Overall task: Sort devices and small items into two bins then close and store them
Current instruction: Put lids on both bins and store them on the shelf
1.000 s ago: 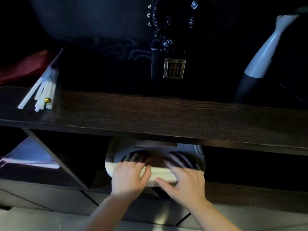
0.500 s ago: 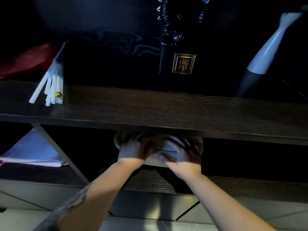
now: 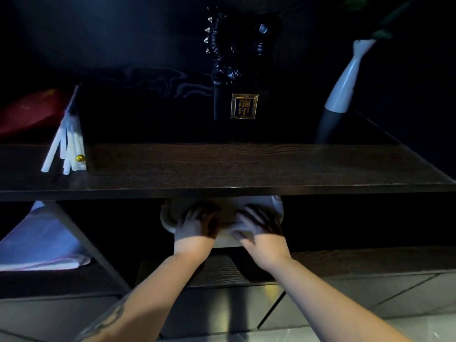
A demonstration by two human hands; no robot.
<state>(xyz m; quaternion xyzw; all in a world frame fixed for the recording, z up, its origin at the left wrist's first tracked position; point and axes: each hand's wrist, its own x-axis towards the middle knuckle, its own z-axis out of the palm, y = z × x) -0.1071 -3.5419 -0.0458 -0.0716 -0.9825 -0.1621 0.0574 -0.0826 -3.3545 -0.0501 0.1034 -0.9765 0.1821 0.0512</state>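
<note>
1. Since the earlier frames, the bin [image 3: 222,218] has been pushed further back beneath the upper shelf board [image 3: 222,169]; less of its pale lid is exposed, and both forearms are extended further into the compartment.
2. The left hand [image 3: 195,224] and the right hand [image 3: 261,227] are laid flat on the front of the bin, fingers spread, side by side but not touching each other. Neither hand is closed around anything; they are pressed against the bin.
3. The bin is located directly below the upper shelf board, on the lower shelf [image 3: 345,260], roughly in line with the dark ornament [image 3: 237,70] standing above that board.
4. The step in hand is judged to be storage: the bin appears closed and is being slid into its compartment.
5. Whether the bin has reached the back of the compartment cannot be told; its rear is hidden by the shelf board.
6. The next move is judged to call for a short, even push, after which both hands are to be withdrawn.
</note>
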